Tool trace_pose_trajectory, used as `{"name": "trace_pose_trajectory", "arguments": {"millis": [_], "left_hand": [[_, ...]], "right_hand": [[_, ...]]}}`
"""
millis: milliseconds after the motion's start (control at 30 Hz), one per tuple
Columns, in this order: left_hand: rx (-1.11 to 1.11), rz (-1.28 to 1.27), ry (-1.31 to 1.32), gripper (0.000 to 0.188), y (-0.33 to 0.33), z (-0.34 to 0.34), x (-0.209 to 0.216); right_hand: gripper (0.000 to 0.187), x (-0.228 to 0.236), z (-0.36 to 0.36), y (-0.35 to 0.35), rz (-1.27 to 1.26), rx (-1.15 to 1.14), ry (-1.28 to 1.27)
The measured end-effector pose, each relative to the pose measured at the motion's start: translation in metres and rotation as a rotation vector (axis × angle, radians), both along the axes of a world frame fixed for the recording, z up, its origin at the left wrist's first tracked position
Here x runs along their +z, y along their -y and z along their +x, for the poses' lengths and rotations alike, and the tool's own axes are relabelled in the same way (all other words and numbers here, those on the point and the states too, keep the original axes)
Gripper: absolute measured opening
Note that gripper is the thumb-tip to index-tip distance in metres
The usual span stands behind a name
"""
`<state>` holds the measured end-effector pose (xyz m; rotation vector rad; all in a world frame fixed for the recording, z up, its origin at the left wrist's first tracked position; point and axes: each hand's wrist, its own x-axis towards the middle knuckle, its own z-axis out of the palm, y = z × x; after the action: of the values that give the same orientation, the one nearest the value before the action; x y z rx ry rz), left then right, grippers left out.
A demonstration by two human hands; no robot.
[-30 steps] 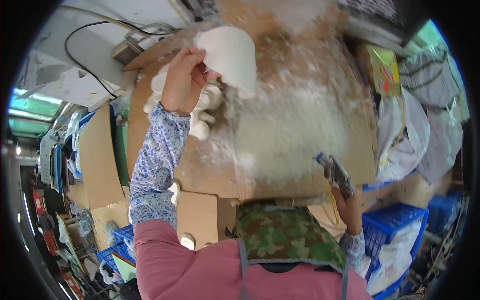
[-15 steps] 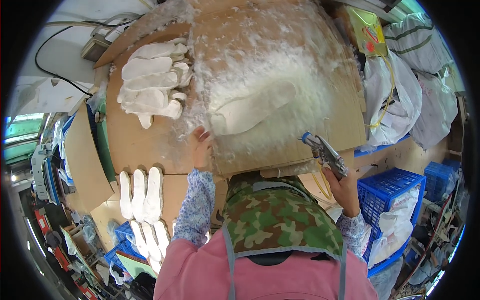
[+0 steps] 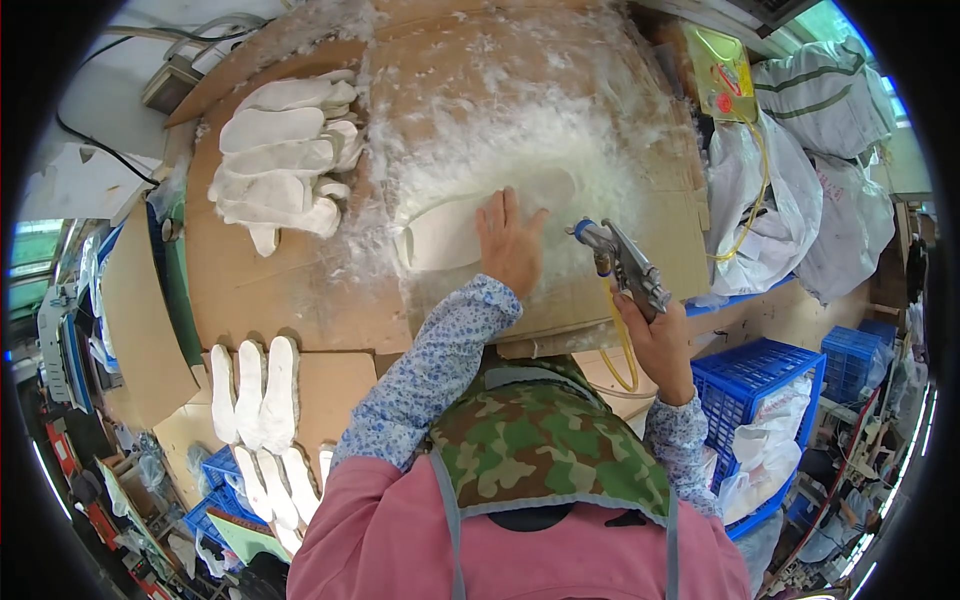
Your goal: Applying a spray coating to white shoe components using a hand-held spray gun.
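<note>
A white insole [image 3: 443,232] lies slanted on the cardboard [image 3: 340,310], ringed by white fluffy fibre [image 3: 480,150]. My left hand [image 3: 512,243] rests over the middle of the insole with its fingers spread, covering part of it. In my right hand [image 3: 655,345] is a metal spray gun [image 3: 627,262] with a blue-ringed nozzle, pointing up and left near the insole's right end. A yellow hose [image 3: 625,345] hangs from the gun.
Several white insoles [image 3: 280,155] are heaped at the far left of the cardboard. More insoles [image 3: 270,400] stand in rows at the near left. A blue crate [image 3: 745,385] with white plastic sits at right, below white bags [image 3: 765,190] and a yellow container [image 3: 722,75].
My left hand has moved right from beside the insole onto its middle, fingers now spread. The spray gun in my right hand has moved slightly up and left, nearer the insole.
</note>
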<state>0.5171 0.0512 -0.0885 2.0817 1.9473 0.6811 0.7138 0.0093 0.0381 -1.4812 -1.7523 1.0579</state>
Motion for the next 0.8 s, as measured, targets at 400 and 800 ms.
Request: {"name": "trace_pose_trajectory", "arguments": {"millis": [400, 800], "left_hand": [[-0.045, -0.014, 0.078, 0.049, -0.003, -0.002, -0.014], [-0.177, -0.063, -0.052, 0.053, -0.023, 0.006, -0.032]], "right_hand": [[0.022, -0.001, 0.013, -0.002, -0.134, -0.12, -0.027], [0.018, -0.009, 0.002, -0.011, -0.022, -0.039, 0.121]]}}
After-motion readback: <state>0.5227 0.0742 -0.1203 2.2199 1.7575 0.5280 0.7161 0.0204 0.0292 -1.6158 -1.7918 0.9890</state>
